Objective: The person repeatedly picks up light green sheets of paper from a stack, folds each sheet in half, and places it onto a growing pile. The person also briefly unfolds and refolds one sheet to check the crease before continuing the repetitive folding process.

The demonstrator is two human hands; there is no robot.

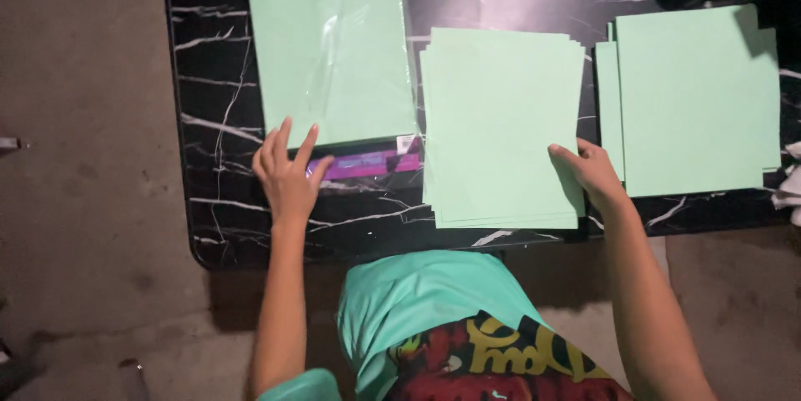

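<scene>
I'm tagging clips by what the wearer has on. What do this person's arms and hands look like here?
Both arms are bare from wrist to above the elbow. The left hand and right hand wear no gloves, and no rings, watch or bracelets show. A mint-green short sleeve shows at the left arm's top. No sleeve shows on the right arm.

There is one view only, from a camera on the person's head, looking almost straight down from close above onto the near edge of the table [209, 226]. It takes in the table's near part from its left corner across to the right, with bare floor [83, 201] on the left and the person's own arms and lap at the bottom.
</scene>
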